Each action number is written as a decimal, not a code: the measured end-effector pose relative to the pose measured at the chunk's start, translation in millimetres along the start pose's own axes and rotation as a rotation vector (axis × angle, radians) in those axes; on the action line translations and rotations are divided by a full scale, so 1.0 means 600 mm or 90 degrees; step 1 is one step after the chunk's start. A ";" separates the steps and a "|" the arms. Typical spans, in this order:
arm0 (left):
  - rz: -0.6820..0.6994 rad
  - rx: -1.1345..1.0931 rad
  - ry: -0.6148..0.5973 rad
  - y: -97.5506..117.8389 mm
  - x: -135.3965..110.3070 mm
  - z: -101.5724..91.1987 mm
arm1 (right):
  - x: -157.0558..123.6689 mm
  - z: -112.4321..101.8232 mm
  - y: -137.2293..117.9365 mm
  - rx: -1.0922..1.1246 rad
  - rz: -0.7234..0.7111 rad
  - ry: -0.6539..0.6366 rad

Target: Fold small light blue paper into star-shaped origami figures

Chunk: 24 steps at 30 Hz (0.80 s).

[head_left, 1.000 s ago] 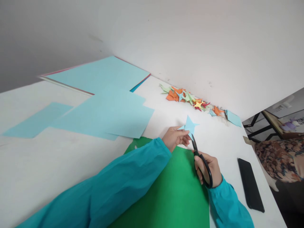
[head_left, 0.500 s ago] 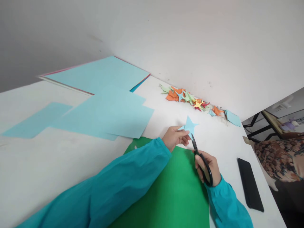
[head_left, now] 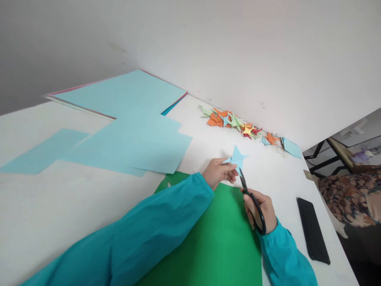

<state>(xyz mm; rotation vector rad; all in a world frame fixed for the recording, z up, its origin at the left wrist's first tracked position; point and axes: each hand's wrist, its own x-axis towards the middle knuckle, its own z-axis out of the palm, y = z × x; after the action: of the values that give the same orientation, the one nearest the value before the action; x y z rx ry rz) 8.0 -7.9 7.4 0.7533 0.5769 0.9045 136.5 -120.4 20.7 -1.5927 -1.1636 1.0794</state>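
Your left hand pinches the pale blue paper star between thumb and fingers, above the table's white top, near the green sheet's far edge. Your right hand's fingers curl round the black scissors' handles, blades at the star's lower point.

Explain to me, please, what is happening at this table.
The person's left hand holds a light blue paper star while the right hand holds black scissors, their tips close to the star's lower part. Whether they touch it is unclear. A green sheet lies on the table, and folded papers lie along the wall.
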 end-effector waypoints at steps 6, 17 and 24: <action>-0.001 -0.003 0.003 0.000 0.000 0.000 | -0.001 0.002 -0.001 -0.003 0.013 0.007; -0.001 0.000 0.004 -0.001 0.000 0.000 | -0.001 0.003 -0.005 -0.009 0.015 0.011; 0.002 -0.001 0.005 -0.003 0.000 -0.001 | -0.002 0.002 -0.005 -0.014 0.018 0.011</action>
<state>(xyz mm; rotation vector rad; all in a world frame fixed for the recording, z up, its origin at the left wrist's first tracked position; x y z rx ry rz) 8.4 -8.2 5.9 0.7494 0.5823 0.9118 134.5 -120.8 23.5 -1.6360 -1.1480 1.0721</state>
